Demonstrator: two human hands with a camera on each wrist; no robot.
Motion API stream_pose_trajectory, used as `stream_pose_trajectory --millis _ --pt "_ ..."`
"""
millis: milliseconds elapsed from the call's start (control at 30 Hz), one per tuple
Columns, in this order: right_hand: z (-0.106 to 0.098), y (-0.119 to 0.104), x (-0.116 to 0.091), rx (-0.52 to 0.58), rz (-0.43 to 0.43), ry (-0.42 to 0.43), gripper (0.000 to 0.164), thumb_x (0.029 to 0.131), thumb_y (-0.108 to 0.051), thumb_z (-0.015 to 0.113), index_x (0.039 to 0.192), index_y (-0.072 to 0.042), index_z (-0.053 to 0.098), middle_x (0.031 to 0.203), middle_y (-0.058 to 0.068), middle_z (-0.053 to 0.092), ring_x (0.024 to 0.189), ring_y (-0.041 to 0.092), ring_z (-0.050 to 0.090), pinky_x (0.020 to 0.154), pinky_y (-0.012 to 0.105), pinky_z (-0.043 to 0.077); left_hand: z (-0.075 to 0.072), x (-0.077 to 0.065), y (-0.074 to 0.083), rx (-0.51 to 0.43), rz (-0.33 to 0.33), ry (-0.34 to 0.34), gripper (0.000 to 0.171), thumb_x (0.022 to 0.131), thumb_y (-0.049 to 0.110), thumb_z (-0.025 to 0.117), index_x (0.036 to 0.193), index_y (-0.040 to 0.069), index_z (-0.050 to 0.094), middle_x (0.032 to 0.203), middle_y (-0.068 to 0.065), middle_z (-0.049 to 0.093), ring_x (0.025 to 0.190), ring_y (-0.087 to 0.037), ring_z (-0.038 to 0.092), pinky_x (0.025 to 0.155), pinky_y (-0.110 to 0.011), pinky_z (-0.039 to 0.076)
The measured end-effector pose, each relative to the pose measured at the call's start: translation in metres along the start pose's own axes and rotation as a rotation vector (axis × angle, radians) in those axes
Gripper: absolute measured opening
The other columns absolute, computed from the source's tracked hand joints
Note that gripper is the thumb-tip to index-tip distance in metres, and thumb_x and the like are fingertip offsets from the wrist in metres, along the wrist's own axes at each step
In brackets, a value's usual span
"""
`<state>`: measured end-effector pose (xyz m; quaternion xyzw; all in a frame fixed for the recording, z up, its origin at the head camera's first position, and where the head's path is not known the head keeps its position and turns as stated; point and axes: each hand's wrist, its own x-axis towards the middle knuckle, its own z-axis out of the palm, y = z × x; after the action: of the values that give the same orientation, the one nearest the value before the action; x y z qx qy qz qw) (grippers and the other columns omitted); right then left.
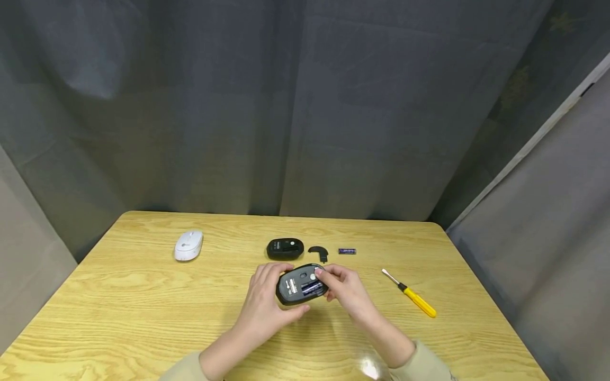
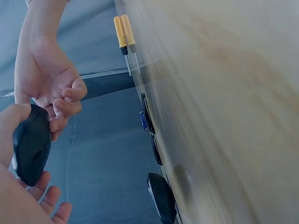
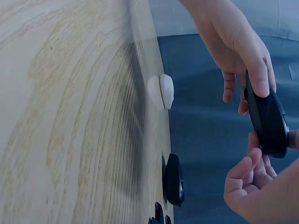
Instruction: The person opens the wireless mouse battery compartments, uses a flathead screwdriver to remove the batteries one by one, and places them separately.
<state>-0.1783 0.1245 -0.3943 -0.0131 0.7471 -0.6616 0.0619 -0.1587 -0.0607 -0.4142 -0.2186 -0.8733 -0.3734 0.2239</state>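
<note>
A black computer mouse (image 1: 292, 297) is held above the table with its underside up. Its battery bay is uncovered, and a dark blue battery (image 1: 312, 288) shows inside. My left hand (image 1: 262, 304) grips the mouse by its long sides, thumb on the near edge and fingers on the far one. At the other end, my right hand (image 1: 350, 293) pinches it, the thumb lying on the underside close to a small round pale spot. In the right wrist view the same mouse (image 3: 268, 123) appears side-on between both hands.
Behind the hands lie a second black mouse (image 1: 285, 248) bottom up, a curved black battery cover (image 1: 318, 251) and a loose battery (image 1: 347, 251). A white mouse (image 1: 188, 245) sits back left. To the right rests a yellow-handled screwdriver (image 1: 410, 293). Grey curtains (image 1: 295, 106) hang past the table.
</note>
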Motion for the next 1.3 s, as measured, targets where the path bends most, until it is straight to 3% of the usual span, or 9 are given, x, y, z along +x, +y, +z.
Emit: stream_pose_trajectory --millis 233,500,600,833,1033,1167,1300 --pt "0.001 -0.002 -0.002 -0.018 -0.013 -0.029 0.030 0.082 -0.025 0.062 0.095 0.002 0.059 0.073 0.003 0.062 0.060 0.012 0.051 0.053 0.024 0.045 -0.002 0.002 -0.003 -0.022 0.059 0.033 0.071 0.054 0.039 0.082 0.113 0.016 0.051 0.109 0.009 0.052 0.102 -0.010 0.042 0.090 -0.033 0.034" --pt "-0.002 -0.003 -0.004 -0.074 -0.043 -0.062 0.033 0.083 -0.028 0.061 0.102 0.000 0.058 0.081 0.005 0.065 0.063 0.012 0.053 0.055 0.026 0.046 -0.004 0.002 -0.004 -0.022 0.066 0.056 0.069 0.051 0.036 0.084 0.111 0.019 0.053 0.106 0.014 0.053 0.101 -0.004 0.041 0.090 -0.030 0.036" --pt "-0.006 -0.002 -0.003 -0.163 -0.108 -0.066 0.034 0.083 -0.031 0.061 0.104 -0.005 0.058 0.085 0.006 0.064 0.068 0.013 0.054 0.057 0.026 0.047 -0.007 0.002 -0.004 -0.044 0.061 0.050 0.069 0.050 0.034 0.084 0.110 0.019 0.053 0.106 0.013 0.053 0.101 -0.004 0.041 0.089 -0.032 0.037" --pt "-0.018 -0.006 -0.003 -0.419 -0.359 -0.034 0.028 0.080 -0.033 0.065 0.102 -0.019 0.059 0.087 -0.003 0.062 0.075 0.014 0.054 0.062 0.024 0.048 -0.018 0.004 -0.007 -0.098 0.003 -0.004 0.071 0.049 0.034 0.085 0.111 0.021 0.053 0.107 0.014 0.053 0.103 -0.004 0.042 0.090 -0.036 0.039" --pt "-0.029 -0.022 -0.015 -0.540 -0.489 -0.005 0.030 0.076 -0.024 0.070 0.103 -0.018 0.058 0.088 -0.004 0.061 0.073 0.018 0.051 0.063 0.030 0.046 -0.024 0.005 -0.016 -0.130 -0.015 -0.022 0.072 0.049 0.035 0.085 0.112 0.032 0.050 0.107 0.017 0.051 0.105 -0.003 0.043 0.091 -0.038 0.040" --pt "-0.046 -0.009 -0.006 -0.645 -0.539 0.038 0.036 0.074 -0.032 0.071 0.107 -0.026 0.057 0.090 -0.014 0.059 0.075 0.015 0.051 0.063 0.028 0.046 -0.029 0.004 -0.020 -0.145 -0.043 -0.045 0.072 0.049 0.035 0.085 0.113 0.035 0.049 0.108 0.018 0.050 0.106 -0.005 0.044 0.091 -0.040 0.039" --pt "-0.062 -0.005 -0.006 -0.735 -0.510 0.075 0.040 0.074 -0.039 0.069 0.110 -0.030 0.055 0.092 -0.019 0.056 0.075 0.006 0.047 0.064 0.023 0.043 -0.032 0.004 -0.024 -0.155 -0.066 -0.065 0.072 0.050 0.035 0.084 0.113 0.037 0.049 0.108 0.017 0.050 0.105 -0.009 0.046 0.091 -0.041 0.039"
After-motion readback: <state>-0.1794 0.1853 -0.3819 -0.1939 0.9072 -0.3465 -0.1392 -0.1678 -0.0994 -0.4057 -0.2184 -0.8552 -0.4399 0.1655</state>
